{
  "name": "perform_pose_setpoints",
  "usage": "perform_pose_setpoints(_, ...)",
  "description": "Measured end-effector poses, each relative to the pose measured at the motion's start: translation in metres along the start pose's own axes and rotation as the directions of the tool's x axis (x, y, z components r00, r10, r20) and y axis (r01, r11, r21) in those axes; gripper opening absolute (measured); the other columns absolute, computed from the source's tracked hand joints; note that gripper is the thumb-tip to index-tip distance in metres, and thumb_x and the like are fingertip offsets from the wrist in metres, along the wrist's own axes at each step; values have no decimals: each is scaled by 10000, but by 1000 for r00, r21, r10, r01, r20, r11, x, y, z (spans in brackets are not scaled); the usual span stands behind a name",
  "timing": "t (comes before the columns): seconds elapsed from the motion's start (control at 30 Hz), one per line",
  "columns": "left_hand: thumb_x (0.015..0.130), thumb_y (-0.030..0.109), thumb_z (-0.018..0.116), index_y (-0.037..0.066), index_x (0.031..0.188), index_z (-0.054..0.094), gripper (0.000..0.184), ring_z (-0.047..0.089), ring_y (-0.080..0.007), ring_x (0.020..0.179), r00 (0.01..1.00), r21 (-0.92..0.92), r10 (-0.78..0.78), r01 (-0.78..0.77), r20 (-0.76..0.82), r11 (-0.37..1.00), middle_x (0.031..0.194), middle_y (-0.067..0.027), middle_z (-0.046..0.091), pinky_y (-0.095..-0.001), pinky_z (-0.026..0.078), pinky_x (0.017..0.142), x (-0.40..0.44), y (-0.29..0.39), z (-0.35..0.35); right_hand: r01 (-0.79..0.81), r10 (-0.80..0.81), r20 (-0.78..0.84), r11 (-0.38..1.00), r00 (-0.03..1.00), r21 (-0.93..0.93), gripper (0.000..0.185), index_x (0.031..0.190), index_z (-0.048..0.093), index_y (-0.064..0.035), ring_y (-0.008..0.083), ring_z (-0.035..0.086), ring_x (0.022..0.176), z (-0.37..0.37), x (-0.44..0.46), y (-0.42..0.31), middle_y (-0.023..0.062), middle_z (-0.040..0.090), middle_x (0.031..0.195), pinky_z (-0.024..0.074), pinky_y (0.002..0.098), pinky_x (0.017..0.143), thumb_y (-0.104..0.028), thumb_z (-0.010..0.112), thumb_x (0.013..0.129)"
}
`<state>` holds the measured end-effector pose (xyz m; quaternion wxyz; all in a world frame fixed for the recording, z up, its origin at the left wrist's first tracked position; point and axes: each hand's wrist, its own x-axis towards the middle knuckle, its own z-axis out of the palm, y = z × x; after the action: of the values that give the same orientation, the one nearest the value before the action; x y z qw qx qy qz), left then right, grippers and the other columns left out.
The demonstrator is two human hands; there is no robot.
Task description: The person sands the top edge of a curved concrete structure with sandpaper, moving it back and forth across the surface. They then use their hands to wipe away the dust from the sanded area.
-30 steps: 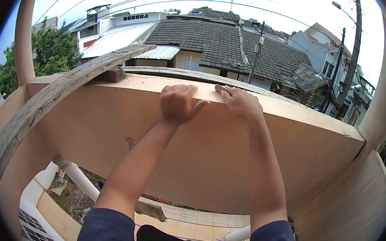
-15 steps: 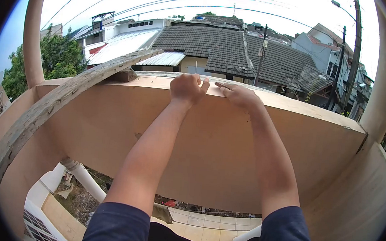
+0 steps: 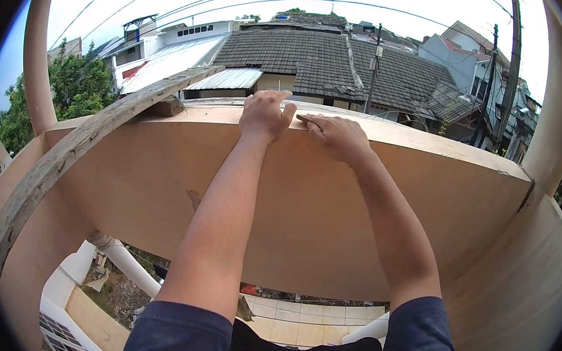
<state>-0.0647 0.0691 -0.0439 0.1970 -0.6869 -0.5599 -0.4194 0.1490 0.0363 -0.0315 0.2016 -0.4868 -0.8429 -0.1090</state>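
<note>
Two bare hands are at the top of the peach-painted parapet (image 3: 292, 196), near its middle. The left hand (image 3: 266, 114) is at the ledge, its thumb spread apart from the fingers; no item is visible in it. The right hand (image 3: 339, 136), just to its right, is closed on a small brown flat piece (image 3: 308, 122), whose end protrudes at the left of the fingertips, at the ledge. The piece's material cannot be determined. The hands are apart.

At left, a weathered wooden plank (image 3: 91, 133) slopes from the near left up to the ledge, above a brown block (image 3: 165, 106). One round column (image 3: 39, 61) stands at the left, another (image 3: 559, 99) at the right. Tiled roofs (image 3: 282, 50) lie on the far side; a tiled floor (image 3: 312, 313) is visible below the parapet.
</note>
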Motion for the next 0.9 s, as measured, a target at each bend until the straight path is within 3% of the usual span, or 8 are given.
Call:
perform_pose_setpoints(0.2,1012,404,579,149,1217,805,397,634,-321,1315,998,17,-25,26,-54,1000,1309,-125,757,-482,477,1144,-3,5,-4,68,-59,-90,992,994,105,506,1516,639,-282,279,614,1396,4,-6,-15,95,672,1500,434,448,1202,-400,364,1108)
perform_pose_setpoints(0.27,1037,385,556,129,1152,806,376,673,-344,1205,975,-11,162,-166,-153,986,1170,-120,792,-505,496,1086,-5,0,0,-135,137,23,988,990,-74,521,1419,707,-200,308,593,1418,0,3,-56,146,658,1499,404,518,1230,-396,361,1083)
perform_pose_setpoints(0.33,1072,347,507,112,1068,782,361,685,-350,1117,975,24,180,-178,-134,984,1068,-111,795,-511,510,1027,-6,-2,-5,38,-58,-153,991,986,-129,527,1267,733,-80,352,624,1348,27,18,-51,184,712,1370,421,570,1170,-374,336,1084)
perform_pose_setpoints(0.53,1039,386,541,149,1088,796,352,702,-318,1107,963,-112,57,-90,-265,990,1062,-91,803,-467,550,988,-11,36,12,-80,83,182,997,980,-20,535,1421,692,-152,306,580,1438,-12,-15,-14,130,673,1487,367,558,1254,-417,338,1120)
perform_pose_setpoints(0.6,997,378,569,174,1084,807,325,715,-311,1091,953,-136,36,-80,-300,987,1048,-66,810,-462,568,966,-14,35,7,-93,91,-156,996,984,-6,564,1466,654,-152,298,634,1367,0,-33,3,115,720,1405,350,547,1274,-463,324,1131)
perform_pose_setpoints(0.67,968,360,575,178,1057,807,308,735,-314,1022,958,-117,61,-97,-281,988,1027,-66,811,-466,585,908,-16,37,4,-88,89,-190,996,978,11,563,1469,641,-110,297,701,1244,13,-29,4,116,758,1307,356,533,1271,-462,362,1130)
perform_pose_setpoints(0.73,969,369,569,163,1031,800,316,744,-322,965,967,-137,36,-72,-251,988,1018,-77,808,-470,590,861,-18,36,3,-108,55,-170,940,984,-324,458,1416,672,-108,292,667,1310,6,-31,-30,102,745,1331,329,551,1285,-382,476,1105)
perform_pose_setpoints(0.9,963,358,539,157,970,793,324,749,-325,909,968,-146,61,-99,-243,984,956,-81,799,-477,588,807,-16,28,12,274,-259,-441,961,859,-30,287,1261,722,-105,276,718,1194,35,-19,-1,88,769,1246,513,444,1104,-253,593,1052)
